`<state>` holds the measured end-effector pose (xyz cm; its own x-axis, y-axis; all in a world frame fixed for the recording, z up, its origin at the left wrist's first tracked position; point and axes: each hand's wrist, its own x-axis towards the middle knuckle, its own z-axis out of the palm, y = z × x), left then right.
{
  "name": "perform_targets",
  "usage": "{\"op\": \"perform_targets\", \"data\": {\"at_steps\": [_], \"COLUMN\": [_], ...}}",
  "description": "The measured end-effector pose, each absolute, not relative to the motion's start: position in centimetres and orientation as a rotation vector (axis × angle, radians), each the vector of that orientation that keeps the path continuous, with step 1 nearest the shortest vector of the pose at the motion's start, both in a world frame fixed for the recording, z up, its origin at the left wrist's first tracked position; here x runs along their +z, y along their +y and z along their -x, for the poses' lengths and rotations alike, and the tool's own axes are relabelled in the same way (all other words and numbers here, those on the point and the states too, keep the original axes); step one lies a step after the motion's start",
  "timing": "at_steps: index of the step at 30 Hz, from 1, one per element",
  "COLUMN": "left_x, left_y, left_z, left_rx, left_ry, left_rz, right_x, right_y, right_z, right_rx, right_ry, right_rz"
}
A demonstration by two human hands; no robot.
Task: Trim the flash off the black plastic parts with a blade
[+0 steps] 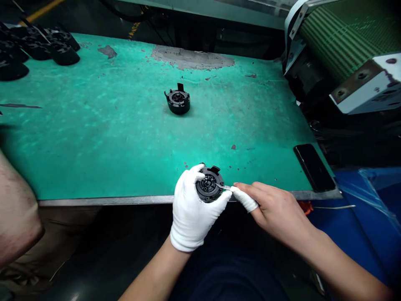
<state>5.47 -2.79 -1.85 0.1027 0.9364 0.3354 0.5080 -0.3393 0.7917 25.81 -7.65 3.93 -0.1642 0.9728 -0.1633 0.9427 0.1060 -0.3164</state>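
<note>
My left hand (191, 209), in a white glove, grips a round black plastic part (209, 194) at the table's front edge. Ribs and rings show on the part's upward face, and a tab sticks out at its far side. My right hand (272, 205) is bare except for a white cover on the thumb. It pinches a small thin-bladed tool (226, 187), whose tip reaches the part's face; the handle is hidden by the fingers. Farther back, a similar black part (178, 100) sits on the green table, touched by neither hand.
The green table mat (109, 125) has worn patches. Several black parts (62, 50) stand at the far left. A phone (314, 167) lies near the right edge. A green conveyor belt (354, 37) rises at the upper right. Another person's arm (17, 205) is at the left.
</note>
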Motion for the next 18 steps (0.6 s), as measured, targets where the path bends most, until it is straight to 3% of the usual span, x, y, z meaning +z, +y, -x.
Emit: {"op": "perform_targets", "data": {"at_steps": [5,18], "left_x": [-1.1,1.8], "left_y": [-2.0,5.1], "left_z": [-4.5,-0.1], "left_rx": [1.084,0.448], "left_ry": [1.310,0.813], "left_rz": [-1.913,-1.987], "right_x": [4.4,5.0], "right_y": [-7.1,-0.3], "right_z": [-27.3,-28.2], "right_rx": [0.686,0.749], "right_ry": [-2.175,-2.744], "right_rz": [1.886,1.487]}}
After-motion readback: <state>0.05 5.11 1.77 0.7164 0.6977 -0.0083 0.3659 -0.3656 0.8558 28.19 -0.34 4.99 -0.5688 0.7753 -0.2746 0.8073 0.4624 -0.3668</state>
